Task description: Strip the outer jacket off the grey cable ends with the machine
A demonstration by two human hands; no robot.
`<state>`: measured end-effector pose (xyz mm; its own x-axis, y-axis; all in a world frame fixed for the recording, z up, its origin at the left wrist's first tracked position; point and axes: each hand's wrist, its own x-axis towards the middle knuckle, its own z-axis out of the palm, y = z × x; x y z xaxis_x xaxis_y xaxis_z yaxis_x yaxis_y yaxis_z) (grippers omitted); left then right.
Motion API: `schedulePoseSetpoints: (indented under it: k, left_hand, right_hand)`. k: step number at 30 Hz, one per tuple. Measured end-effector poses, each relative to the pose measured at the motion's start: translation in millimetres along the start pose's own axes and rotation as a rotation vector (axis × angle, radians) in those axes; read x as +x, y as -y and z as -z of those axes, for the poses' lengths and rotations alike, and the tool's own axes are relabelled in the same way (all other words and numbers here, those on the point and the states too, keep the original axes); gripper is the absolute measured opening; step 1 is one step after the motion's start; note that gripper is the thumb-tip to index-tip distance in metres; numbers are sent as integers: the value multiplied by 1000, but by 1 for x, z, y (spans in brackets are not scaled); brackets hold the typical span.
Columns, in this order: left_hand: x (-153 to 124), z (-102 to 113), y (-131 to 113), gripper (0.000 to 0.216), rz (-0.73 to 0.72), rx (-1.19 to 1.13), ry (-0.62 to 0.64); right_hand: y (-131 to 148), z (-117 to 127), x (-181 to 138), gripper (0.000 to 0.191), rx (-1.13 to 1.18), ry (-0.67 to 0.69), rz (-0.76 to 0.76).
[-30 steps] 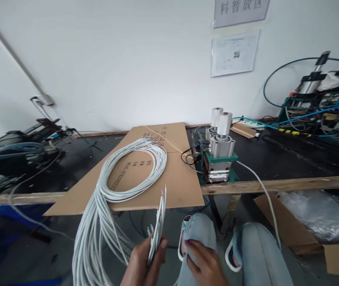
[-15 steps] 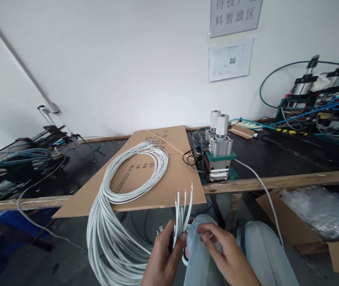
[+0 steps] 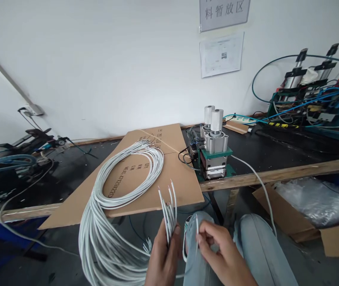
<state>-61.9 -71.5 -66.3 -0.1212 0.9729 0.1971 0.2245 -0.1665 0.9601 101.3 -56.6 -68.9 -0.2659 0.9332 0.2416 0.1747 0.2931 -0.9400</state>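
Note:
My left hand [image 3: 164,258] is closed round a bunch of grey wire ends [image 3: 168,206] that stick upward, their tips stripped. My right hand [image 3: 220,254] pinches a single grey wire [image 3: 197,226], held just right of the bunch over my knee. The wires belong to a large grey coil [image 3: 118,190] that loops across a flat cardboard sheet [image 3: 175,186] on the bench and hangs down off its front edge. A small pneumatic press [image 3: 213,147] with two silver cylinders stands on the bench right of the cardboard.
The black bench has a wooden front edge [image 3: 276,176]. More pneumatic machines with blue hoses [image 3: 309,95] stand at the back right. Cables and tools [image 3: 11,167] lie at the left. An open cardboard box with plastic film [image 3: 312,210] sits on the floor beside my knees.
My right hand rose from my knee to the wire bunch and now pinches one wire apart from it. My left hand shifted slightly; the wire ends fanned out.

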Motion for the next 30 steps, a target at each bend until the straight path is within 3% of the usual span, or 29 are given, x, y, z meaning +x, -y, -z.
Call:
schedulePoseSetpoints:
  k: [5,8,14,18,23,30]
  left_hand:
    - [7,3,-14,32,2,-26,250]
    - [7,9,-15,35,74,-114,332]
    - [2,16,-11,39,223,-323,376]
    - [3,13,-15,35,183,-234,332]
    - [2,12,-13,32,158,-146,272]
    - [1,15,-14,33,228,-292,357]
  right_hand:
    - [-3,-14,-11,21,-51,87,144]
    - [-10,-19,-16,21,-15,112,161]
    - [-15,-19,-24,30,5,112,46]
    - [-11,-20,-19,30,-15,121,70]
    - [-11,-27,-15,33,0,40,131]
    - [-13,-27,-24,46,498,180,-192]
